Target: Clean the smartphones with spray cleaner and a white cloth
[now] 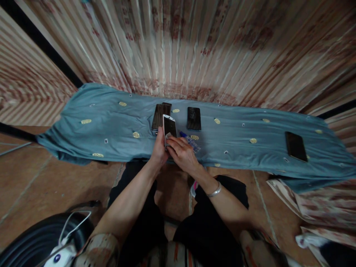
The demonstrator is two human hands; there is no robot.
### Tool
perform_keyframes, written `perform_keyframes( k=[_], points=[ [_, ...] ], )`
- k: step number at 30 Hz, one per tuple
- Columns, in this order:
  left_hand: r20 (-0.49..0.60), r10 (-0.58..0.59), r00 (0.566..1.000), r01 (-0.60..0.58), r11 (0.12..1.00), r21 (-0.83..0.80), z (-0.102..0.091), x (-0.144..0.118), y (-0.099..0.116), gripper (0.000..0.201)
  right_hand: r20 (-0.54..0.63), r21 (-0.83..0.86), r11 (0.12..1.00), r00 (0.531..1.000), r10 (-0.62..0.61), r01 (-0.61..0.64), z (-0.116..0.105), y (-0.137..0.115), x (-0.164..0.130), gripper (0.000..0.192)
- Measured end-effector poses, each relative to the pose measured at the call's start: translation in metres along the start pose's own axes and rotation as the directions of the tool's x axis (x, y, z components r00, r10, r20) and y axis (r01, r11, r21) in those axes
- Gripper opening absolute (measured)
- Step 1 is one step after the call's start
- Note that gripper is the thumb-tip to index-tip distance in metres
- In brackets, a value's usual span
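A white charger with its cable [62,248] is seen nearest the camera, on the tiled floor. Above it, a white-framed phone [169,127] is gripped at its lower end by the left hand [159,148], while the right hand [182,152] is pressed on a small cloth [168,138] against it. Just behind, two dark phones [160,115] lie stacked, another [194,118] beside them. A fourth phone [296,146] lies far right on the blue sheet [105,126], where open room remains.
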State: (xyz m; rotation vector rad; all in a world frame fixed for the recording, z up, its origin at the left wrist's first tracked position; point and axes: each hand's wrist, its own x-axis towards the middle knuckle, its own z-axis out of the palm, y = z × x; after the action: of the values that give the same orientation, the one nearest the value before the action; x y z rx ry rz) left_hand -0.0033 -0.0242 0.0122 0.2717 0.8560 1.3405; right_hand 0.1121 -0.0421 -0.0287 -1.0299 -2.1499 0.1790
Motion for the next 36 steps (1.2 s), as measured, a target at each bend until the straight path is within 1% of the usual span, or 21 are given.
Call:
perform_keyframes(
  k=[4,9,12,16,20,26,30,33,36],
  points=[
    [0.010,-0.030,1.000,0.030,0.999,-0.011,-0.003,0.001,0.008,0.051,0.007,0.004,1.000,1.000,-0.016,0.016,-0.002,0.002,-0.003,0.031],
    [0.054,0.046,0.997,-0.042,0.996,-0.081,-0.007,0.003,0.015,0.056,-0.007,0.007,1.000,1.000,0.015,-0.015,-0.004,0.013,-0.009,0.032],
    [0.075,0.031,0.997,-0.025,0.997,-0.070,-0.013,0.006,0.014,0.057,-0.040,0.046,0.998,0.998,0.042,-0.040,-0.003,0.020,-0.012,0.031],
    [0.094,0.031,0.995,-0.025,0.997,-0.067,-0.022,0.014,0.011,0.050,-0.076,0.100,0.990,0.991,0.106,-0.098,-0.001,0.024,-0.013,0.034],
    [0.083,0.034,0.996,-0.030,0.998,-0.050,-0.027,0.019,0.007,0.041,-0.101,0.121,0.980,0.980,0.169,-0.156,0.000,0.027,-0.009,0.034],
    [0.087,-0.012,0.996,0.016,0.999,-0.043,-0.024,0.016,0.003,0.039,-0.181,0.160,0.963,0.953,0.243,-0.215,-0.001,0.038,-0.002,0.034],
    [0.082,-0.052,0.995,0.055,0.997,-0.044,-0.023,0.017,-0.004,0.039,-0.181,0.146,0.953,0.940,0.289,-0.265,-0.002,0.048,0.001,0.034],
    [0.069,-0.069,0.995,0.072,0.997,-0.040,-0.022,0.017,-0.009,0.036,-0.199,0.131,0.954,0.935,0.292,-0.270,-0.003,0.054,0.001,0.035],
    [0.061,-0.107,0.992,0.109,0.993,-0.037,-0.019,0.013,-0.011,0.033,-0.263,0.100,0.962,0.926,0.270,-0.253,-0.004,0.060,0.001,0.036]
  ],
)
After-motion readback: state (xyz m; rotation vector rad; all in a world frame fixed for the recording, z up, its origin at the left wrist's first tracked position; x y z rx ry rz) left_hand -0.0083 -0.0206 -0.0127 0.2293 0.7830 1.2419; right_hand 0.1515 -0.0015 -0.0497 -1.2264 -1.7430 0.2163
